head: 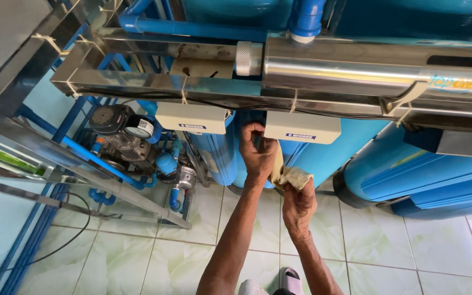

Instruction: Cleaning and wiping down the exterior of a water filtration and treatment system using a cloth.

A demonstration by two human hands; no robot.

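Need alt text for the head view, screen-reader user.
Two bare hands hold a yellowish cloth against blue tanks under a steel frame: left hand above, right hand below.

Bright, even daylight here, soft and a little cool from all the blue around me. I'm getting a hard glare streak along the steel tube (367, 68) up top, and paler sheen on the floor tiles (411, 246). Shadows are mild, deepest under the frame (137, 82) and behind the pump (121, 136). Focus is crisp in the middle; the wide lens bends straight lines at the edges, and the corners smear slightly.
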